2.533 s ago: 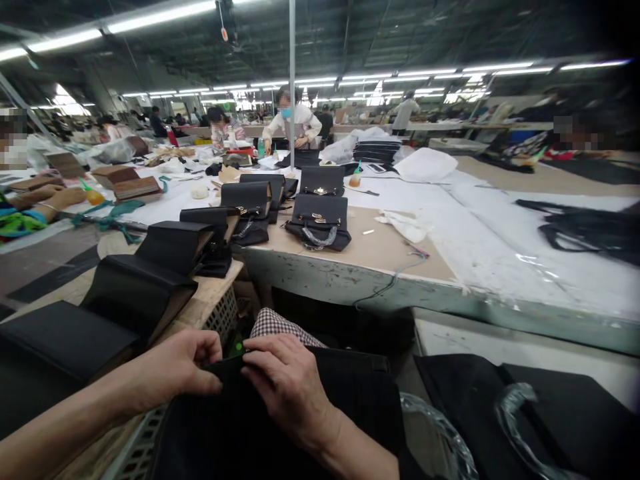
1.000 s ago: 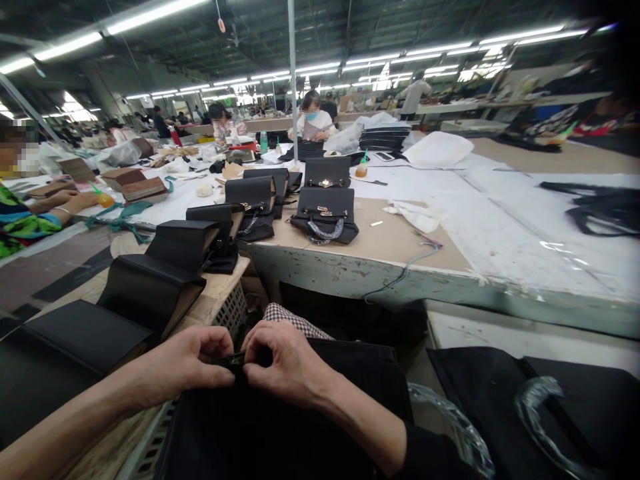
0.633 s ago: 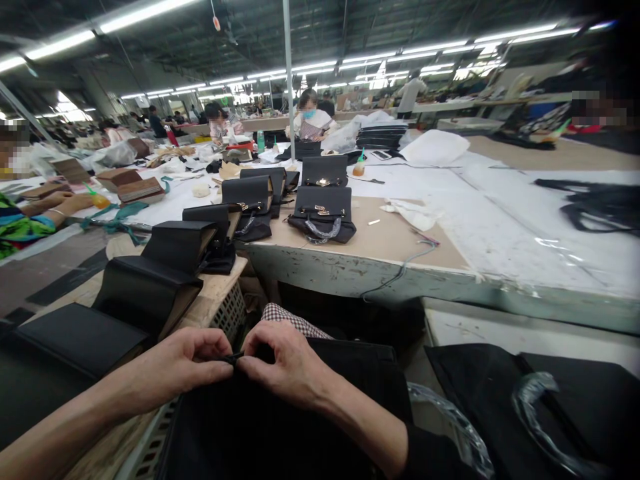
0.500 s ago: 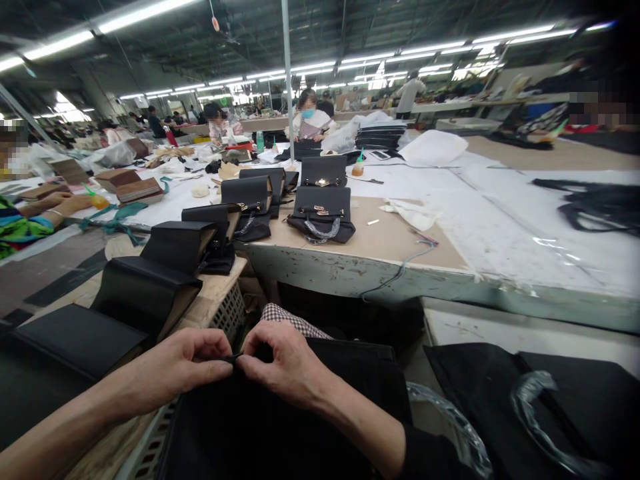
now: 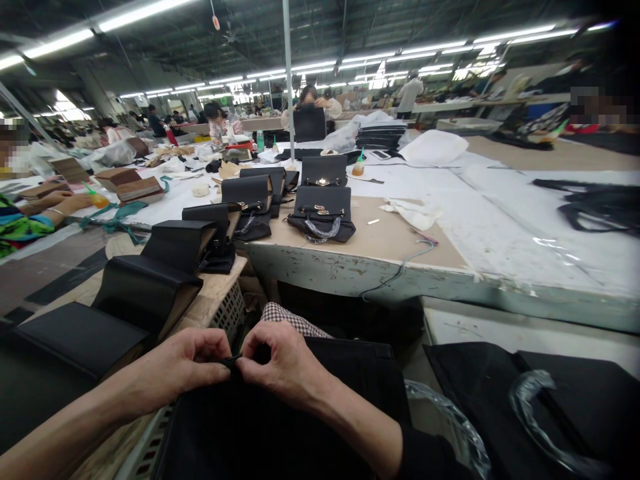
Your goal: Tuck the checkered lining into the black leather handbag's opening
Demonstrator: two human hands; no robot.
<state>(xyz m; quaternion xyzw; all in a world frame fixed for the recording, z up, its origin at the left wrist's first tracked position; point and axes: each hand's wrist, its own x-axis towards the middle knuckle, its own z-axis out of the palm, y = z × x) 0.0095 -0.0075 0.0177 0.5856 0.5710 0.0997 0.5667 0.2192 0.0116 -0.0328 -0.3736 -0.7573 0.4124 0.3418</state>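
Note:
A black handbag [image 5: 280, 433] lies on my lap at the bottom of the view. My left hand [image 5: 177, 370] and my right hand [image 5: 283, 363] meet at its upper edge, fingertips pinched together on a small black part of the bag between them. What exactly they pinch is hidden by the fingers. A clear plastic-wrapped handle [image 5: 450, 427] curves out to the right of my right arm.
Black flap pieces [image 5: 145, 287] are stacked on a crate to my left. Finished black handbags [image 5: 323, 210] stand on the worktable [image 5: 400, 267] ahead, near a loose wire. Another black bag [image 5: 540, 400] lies at right. Other workers sit at far tables; a person's arm [image 5: 45, 203] rests at left.
My hands stay pinched together on the bag's edge, barely shifting. A worker at the far table has raised a black bag.

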